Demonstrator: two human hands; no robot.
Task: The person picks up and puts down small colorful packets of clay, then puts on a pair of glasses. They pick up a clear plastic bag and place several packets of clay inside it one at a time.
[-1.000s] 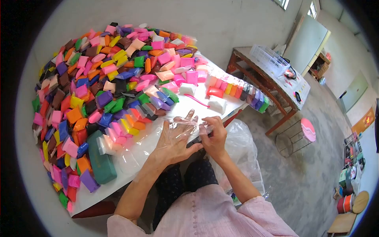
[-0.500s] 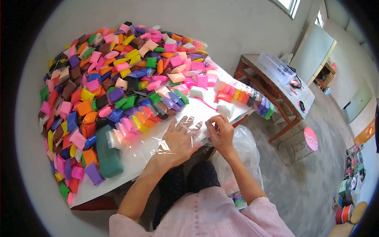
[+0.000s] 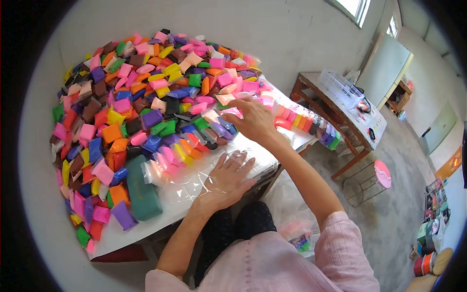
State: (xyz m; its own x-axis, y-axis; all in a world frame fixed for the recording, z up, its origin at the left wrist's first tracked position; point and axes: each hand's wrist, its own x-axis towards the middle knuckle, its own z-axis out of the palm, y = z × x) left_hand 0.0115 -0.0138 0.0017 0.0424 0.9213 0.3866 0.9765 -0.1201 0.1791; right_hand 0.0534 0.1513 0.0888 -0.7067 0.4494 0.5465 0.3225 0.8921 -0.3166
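Note:
My left hand [image 3: 227, 180] lies flat with fingers spread on clear plastic film [image 3: 182, 191] at the table's front edge. Beside it, a row of small coloured packets [image 3: 175, 158] runs from pale peach through pink and yellow to red, overlapped by the film. My right hand [image 3: 252, 119] is raised over the right side of the packet pile [image 3: 151, 117], its thumb and fingers apart and nothing between them. Its fingertips are close to pink and peach packets [image 3: 226, 99]. A white packet is partly hidden behind my right forearm.
A teal block [image 3: 144, 190] stands at the table's front left. Another row of coloured packets [image 3: 311, 124] lies along the right edge. Below hangs a clear plastic bag [image 3: 292, 214] with packets inside. To the right are a side table [image 3: 360, 131] with a white basket [image 3: 340, 87] and a pink-topped stool [image 3: 382, 174].
My right hand has let go of the film's edge and moved up and left to the pile. My left hand stays on the film, its fingers now flatter.

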